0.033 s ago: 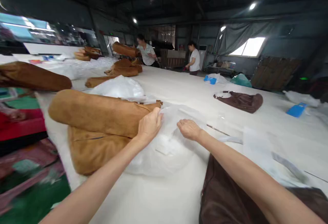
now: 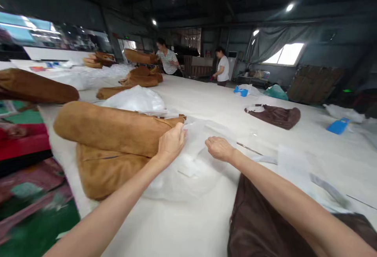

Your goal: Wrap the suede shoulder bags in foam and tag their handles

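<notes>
A thin, see-through plastic bag lies spread in front of me, with white sheet-like material showing through it. My left hand is closed on the bag's upper left edge, beside the end of a tan suede-like handbag. Another tan bag rests under that one. My right hand pinches the plastic bag on its right side, its fingers pressed together. Below my right forearm a dark brown leather-like bag is partly covered by the arm.
A second dark brown handbag lies farther off on the white table. Stuffed white plastic sits behind the tan bags. Blue pieces lie at right. Two people stand at the far side, one holding a tan bag.
My right hand has shifted very slightly to the right, away from my left hand. The distant person's tan bag has moved a little left. Both hands keep their hold on the plastic bag.
</notes>
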The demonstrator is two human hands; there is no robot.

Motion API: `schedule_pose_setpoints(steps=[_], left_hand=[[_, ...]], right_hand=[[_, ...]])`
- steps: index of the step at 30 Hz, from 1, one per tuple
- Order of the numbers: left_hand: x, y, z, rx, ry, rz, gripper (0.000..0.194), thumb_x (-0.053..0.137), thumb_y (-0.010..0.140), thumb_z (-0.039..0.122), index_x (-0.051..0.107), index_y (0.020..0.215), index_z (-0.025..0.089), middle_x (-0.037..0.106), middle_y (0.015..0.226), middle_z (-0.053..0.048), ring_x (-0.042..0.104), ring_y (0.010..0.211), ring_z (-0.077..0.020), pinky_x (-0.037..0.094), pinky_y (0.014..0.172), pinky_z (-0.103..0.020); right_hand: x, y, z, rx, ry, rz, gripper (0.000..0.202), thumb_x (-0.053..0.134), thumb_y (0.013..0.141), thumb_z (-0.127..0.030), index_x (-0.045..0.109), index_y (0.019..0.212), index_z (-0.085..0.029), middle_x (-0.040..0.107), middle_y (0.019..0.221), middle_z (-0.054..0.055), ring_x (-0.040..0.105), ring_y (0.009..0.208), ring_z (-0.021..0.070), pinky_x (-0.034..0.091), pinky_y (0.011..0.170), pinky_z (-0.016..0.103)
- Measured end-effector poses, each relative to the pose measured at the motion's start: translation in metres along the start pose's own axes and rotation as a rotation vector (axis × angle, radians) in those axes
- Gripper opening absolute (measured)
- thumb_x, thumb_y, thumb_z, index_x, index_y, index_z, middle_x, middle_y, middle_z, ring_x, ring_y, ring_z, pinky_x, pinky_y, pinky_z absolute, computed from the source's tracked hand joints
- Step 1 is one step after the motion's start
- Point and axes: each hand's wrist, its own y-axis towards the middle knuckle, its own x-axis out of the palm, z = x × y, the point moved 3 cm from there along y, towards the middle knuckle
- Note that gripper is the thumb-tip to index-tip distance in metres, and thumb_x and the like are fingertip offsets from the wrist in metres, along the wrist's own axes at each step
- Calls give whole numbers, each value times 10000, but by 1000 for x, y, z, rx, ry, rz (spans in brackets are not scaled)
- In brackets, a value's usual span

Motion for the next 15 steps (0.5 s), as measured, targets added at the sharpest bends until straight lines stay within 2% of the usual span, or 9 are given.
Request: schedule_pose_setpoints(steps=[4, 6, 8, 10, 12, 13, 14, 15], left_hand=[[4, 1, -2, 5, -58, -19, 279, 306, 987, 316, 535, 1102, 205, 723, 1008, -142, 688, 963, -333, 488, 738, -366], [3, 2, 0, 17, -105, -39, 313, 301, 973, 296, 535, 1147, 181, 710, 1051, -169, 678, 991, -349, 505, 781, -411], [-2, -2, 10, 67, -175, -37, 396, 372, 935, 300, 468, 1282, 137, 654, 1204, -201, 628, 1122, -344, 498, 887, -432], [-14, -12, 32, 226, -250, 25, 679, 494, 867, 368, 278, 1454, 105, 471, 1446, -221, 448, 1345, -346, 398, 1062, -467], [-24, -30, 65, 480, -314, 55, 952, 608, 772, 478, 137, 1523, 130, 277, 1578, -192, 225, 1463, -368, 213, 1172, -531], [-27, -40, 82, 610, -338, 20, 993, 639, 734, 526, 163, 1526, 162, 263, 1590, -170, 184, 1473, -382, 149, 1183, -559], [-28, -51, 99, 722, -358, -53, 942, 645, 719, 554, 259, 1500, 196, 323, 1569, -147, 216, 1462, -388, 137, 1181, -570], [-27, -61, 114, 811, -375, -154, 794, 623, 739, 566, 401, 1424, 229, 440, 1503, -124, 315, 1422, -385, 184, 1167, -560]], right_hand=[[-30, -67, 22, 122, -13, 47, 154, 437, 835, -119, 580, 877, -159, 653, 923, 101, 579, 820, 196, 398, 736, 281], [-50, -112, 31, 233, 5, 98, 148, 398, 799, -114, 527, 782, -184, 615, 811, 53, 534, 708, 163, 371, 674, 267], [-72, -160, 33, 345, 106, 188, 118, 383, 752, -129, 441, 687, -209, 535, 685, -1, 468, 617, 137, 326, 609, 254], [-93, -205, 28, 435, 235, 292, 98, 383, 720, -162, 370, 642, -219, 445, 615, -32, 419, 577, 124, 283, 574, 250], [-111, -243, 16, 501, 307, 368, 82, 377, 704, -185, 353, 632, -218, 401, 600, -40, 401, 571, 121, 264, 566, 253], [-118, -260, 9, 535, 325, 402, 75, 375, 695, -193, 355, 626, -217, 392, 598, -40, 397, 571, 119, 264, 564, 254], [-124, -276, 2, 575, 348, 438, 71, 377, 686, -199, 359, 619, -215, 388, 595, -40, 395, 570, 116, 267, 563, 253], [-129, -291, -4, 623, 390, 474, 68, 380, 682, -202, 375, 615, -212, 395, 594, -40, 401, 572, 114, 278, 561, 249]])
